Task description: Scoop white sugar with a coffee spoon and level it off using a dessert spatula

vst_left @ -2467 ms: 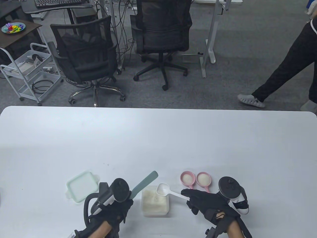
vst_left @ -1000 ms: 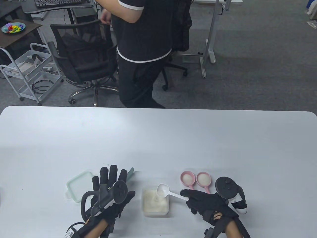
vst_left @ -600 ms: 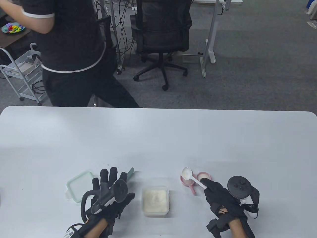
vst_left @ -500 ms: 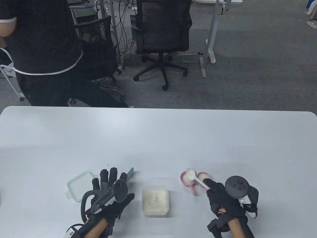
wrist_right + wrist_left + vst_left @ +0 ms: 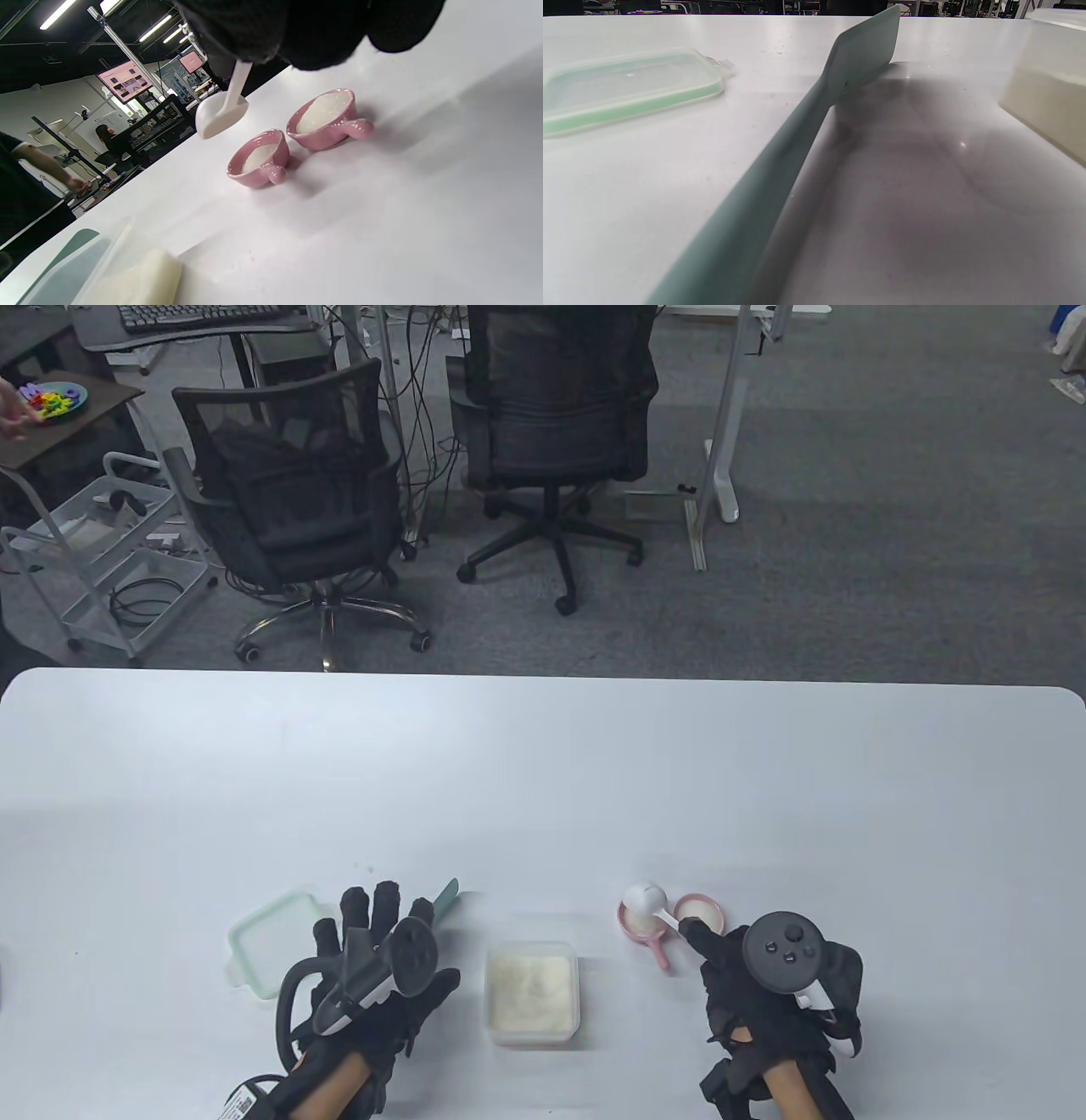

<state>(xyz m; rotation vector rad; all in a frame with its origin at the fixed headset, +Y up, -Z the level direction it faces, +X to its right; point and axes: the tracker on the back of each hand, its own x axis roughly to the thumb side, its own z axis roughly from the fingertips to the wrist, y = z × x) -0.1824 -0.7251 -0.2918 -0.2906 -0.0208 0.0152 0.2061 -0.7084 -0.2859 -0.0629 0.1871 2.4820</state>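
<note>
A smooth white surface (image 5: 543,780) with a soft sheen carries two glossy pink ceramic-looking cups (image 5: 292,140), a clear plastic container (image 5: 532,991) of grainy white sugar, a translucent green-rimmed plastic lid (image 5: 623,89) and a matt grey-green spatula (image 5: 780,140); the white spoon (image 5: 221,113) looks like plastic.

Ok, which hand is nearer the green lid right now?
Left. The left hand lies flat on the spatula right beside the green lid; the right hand is across the sugar container, holding the white spoon.
</note>
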